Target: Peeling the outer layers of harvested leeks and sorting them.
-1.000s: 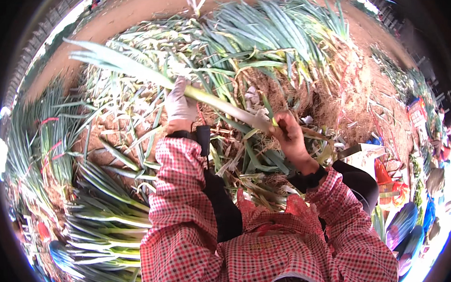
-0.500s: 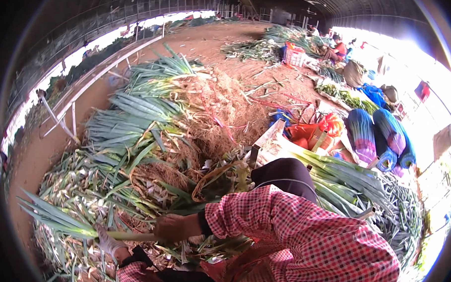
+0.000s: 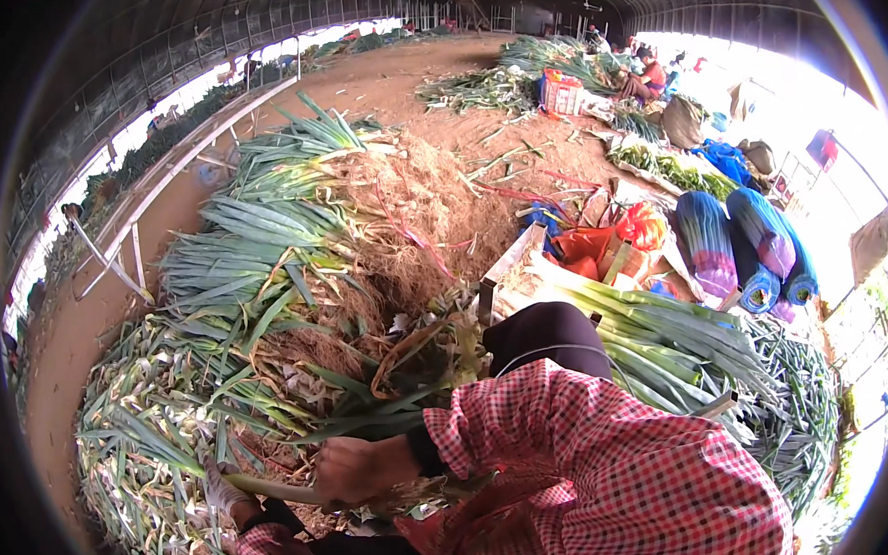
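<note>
My right hand (image 3: 358, 468) has its fingers curled tight around a green onion stalk (image 3: 275, 489), gripping the pale shaft; my left hand (image 3: 220, 493), in a whitish glove, is clamped on the same stalk just beside it, toward the leafy end; the stalk lies low across the heap of green onions (image 3: 175, 404) spread on the dirt floor (image 3: 379, 84). My red checked sleeve (image 3: 607, 458) fills the lower right; past it trimmed stalks lie in a wooden crate (image 3: 507, 270); wrapped bundles (image 3: 746, 247) sit near the right edge.
</note>
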Demonstrator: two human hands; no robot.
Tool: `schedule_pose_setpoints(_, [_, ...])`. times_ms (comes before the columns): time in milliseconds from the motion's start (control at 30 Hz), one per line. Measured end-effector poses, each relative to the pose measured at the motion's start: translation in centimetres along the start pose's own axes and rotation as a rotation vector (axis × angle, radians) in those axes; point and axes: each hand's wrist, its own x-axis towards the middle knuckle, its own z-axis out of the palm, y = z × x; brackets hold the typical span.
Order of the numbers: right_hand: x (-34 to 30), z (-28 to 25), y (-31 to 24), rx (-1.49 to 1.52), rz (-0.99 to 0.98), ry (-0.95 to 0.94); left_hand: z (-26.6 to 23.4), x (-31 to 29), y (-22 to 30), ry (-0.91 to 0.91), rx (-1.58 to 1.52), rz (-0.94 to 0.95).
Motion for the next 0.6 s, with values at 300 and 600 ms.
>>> schedule_pose_setpoints(300, [-5.8,-3.6,0.1,0.442,-0.198,0.120,-3.7,3.2,0.8,0.033,0.178,0.047])
schedule_pose_setpoints(600, [-15.1,-0.3,-0.3,0.159,0.160,-0.241,-3.9,1.6,3.2,0.122,-0.709,0.140])
